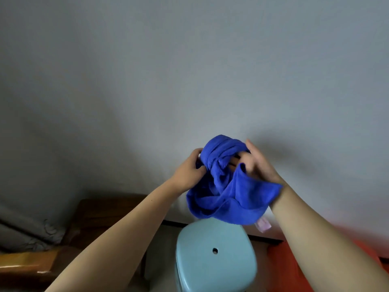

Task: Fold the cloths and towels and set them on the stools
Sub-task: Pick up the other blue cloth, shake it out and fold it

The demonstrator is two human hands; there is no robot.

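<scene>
The blue cloth is held in the air between both hands, in front of a plain grey wall. It is bunched and twisted, not folded flat.

Left hand: positioned at the left side of the cloth. The fingers are curled round the bunched upper part and grip it; the fingertips are hidden behind the fabric.

Right hand: positioned at the right side of the cloth, at about the same height as the left hand. The thumb and at least one finger pinch into the twisted upper part; the remaining fingers extend upward along the fabric's right edge. The image is blurred here, so the exact finger placement cannot be told.

Cloth layout relative to the hands:
- The twisted upper mass sits between the two hands and rises slightly above them.
- A loose flap drapes below the right hand and over the right wrist.
- The lower edge hangs in a curve beneath both hands.
- A small pink tag projects from the lower right corner, just beside the right forearm.

The light blue stool stands below the hands, with a round hole in the centre of its seat. The hanging cloth is above its far edge; contact cannot be told.

A brown wooden piece of furniture lies below and left of the left forearm. An orange-red surface lies below the right forearm.
</scene>
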